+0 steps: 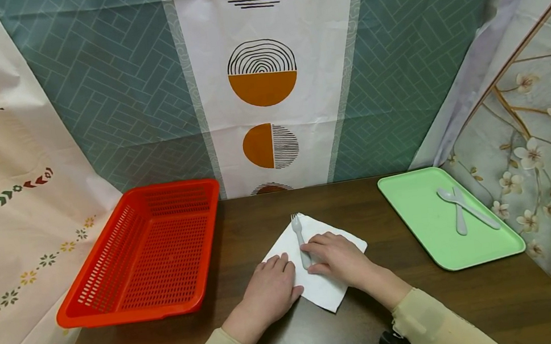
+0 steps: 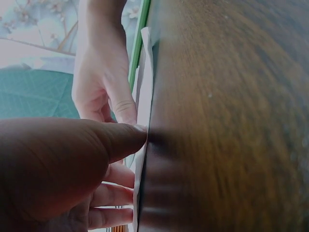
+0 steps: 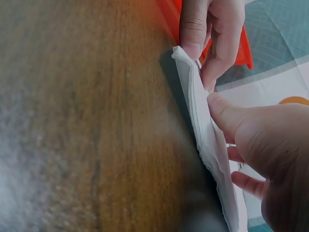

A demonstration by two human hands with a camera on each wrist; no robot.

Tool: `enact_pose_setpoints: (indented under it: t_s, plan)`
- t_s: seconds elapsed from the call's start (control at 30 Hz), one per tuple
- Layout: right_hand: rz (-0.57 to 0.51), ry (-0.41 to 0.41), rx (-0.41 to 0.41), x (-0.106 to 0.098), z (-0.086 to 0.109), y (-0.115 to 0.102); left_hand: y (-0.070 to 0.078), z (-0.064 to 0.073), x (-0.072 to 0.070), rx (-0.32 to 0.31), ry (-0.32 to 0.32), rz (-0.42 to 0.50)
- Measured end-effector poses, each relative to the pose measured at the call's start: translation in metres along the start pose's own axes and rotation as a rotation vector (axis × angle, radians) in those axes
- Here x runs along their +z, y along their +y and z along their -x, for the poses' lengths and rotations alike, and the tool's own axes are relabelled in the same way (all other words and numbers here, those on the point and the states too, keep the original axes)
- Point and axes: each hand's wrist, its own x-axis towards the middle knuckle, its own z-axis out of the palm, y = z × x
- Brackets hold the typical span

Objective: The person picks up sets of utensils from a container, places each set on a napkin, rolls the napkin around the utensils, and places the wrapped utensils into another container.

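A white folded napkin [image 1: 327,292] lies on the table with a light grey fork [image 1: 297,228] on top, tines pointing away from me. Flat on the napkin's left edge rests my left hand [image 1: 272,288]; its thumb [image 2: 126,140] lies along the near edge. My right hand [image 1: 340,258] is over the napkin's right half, the index fingertip touching the fork's handle and the thumb near the handle's end. Spread, relaxed fingers [image 3: 248,183] of this hand show beside the layered napkin edge [image 3: 205,130] in the right wrist view.
On the left stands a red perforated basket [image 1: 199,306]. A light green tray [image 1: 429,205] at the right carries a grey spoon [image 1: 471,210] crossed over a knife-like utensil [image 1: 460,221]. Patterned cloths [image 1: 132,98] hang behind and at both sides of the brown table [image 1: 255,214].
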Motion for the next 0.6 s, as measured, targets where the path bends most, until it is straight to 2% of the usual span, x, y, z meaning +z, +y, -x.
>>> enact_pose_setpoints:
  t_s: [0.3,0.6]
  plan:
    - [-0.011,0.030,0.002,0.001,0.004,0.001,0.000,0.000,0.000,0.004,0.010,-0.010]
    - [0.022,0.084,0.041,-0.002,0.014,0.003,0.000,0.001,-0.001,0.008,0.020,0.005]
